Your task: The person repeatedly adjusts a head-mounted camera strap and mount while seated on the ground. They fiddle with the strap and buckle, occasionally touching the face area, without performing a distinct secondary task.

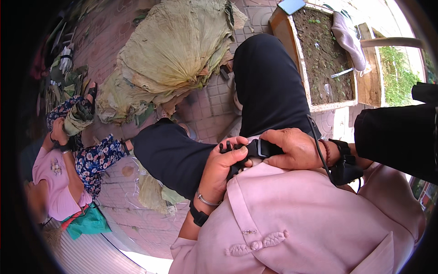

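Observation:
Both of my hands meet at the waist, over a pink top and dark trousers. My left hand [219, 164] grips one part of a black plastic buckle [258, 148], thumb on top. On the other side, my right hand [291, 149] pinches the black buckle and strap between thumb and fingers. Whether the buckle's two parts are fastened I cannot tell. Beyond my knees, a big stack of dried, pale green leaves [171, 44] lies on the paving.
A co-worker [58, 178] sits at the left with a rolled bundle of leaves [78, 120] in hand. A soil-filled planter box [320, 58] stands at upper right, with a phone [291, 5] on its corner and a pale sock-like cloth [348, 41] over its edge. Loose leaves [150, 191] lie left of my leg.

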Tool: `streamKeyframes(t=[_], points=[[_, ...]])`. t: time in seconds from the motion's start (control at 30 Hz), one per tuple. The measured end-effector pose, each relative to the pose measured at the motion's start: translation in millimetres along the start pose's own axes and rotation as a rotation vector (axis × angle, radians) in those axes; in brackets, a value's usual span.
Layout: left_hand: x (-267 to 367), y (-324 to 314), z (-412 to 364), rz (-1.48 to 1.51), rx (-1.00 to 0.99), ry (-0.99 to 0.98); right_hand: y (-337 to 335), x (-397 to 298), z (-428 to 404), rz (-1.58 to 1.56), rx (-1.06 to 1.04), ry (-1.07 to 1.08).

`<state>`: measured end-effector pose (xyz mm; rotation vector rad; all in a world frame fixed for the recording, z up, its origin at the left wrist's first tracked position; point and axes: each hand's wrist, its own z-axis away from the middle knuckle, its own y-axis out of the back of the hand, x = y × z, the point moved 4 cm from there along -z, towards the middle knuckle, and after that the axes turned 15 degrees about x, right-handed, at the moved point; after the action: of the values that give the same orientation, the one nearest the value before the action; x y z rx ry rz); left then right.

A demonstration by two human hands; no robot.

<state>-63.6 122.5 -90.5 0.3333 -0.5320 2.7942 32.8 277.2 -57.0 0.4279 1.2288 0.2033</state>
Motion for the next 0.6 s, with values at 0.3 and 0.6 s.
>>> streamKeyframes(t=[0.3,0.6], points=[[2.4,6.2,2.3,-0.04,0.009,-0.162,11.4,10.5,5.8,-0.247,0.341,-0.186],[4.2,0.7,0.0,0.059,0.031,-0.032,1.8,8.2,-5.4,-0.199,0.236,-0.09]])
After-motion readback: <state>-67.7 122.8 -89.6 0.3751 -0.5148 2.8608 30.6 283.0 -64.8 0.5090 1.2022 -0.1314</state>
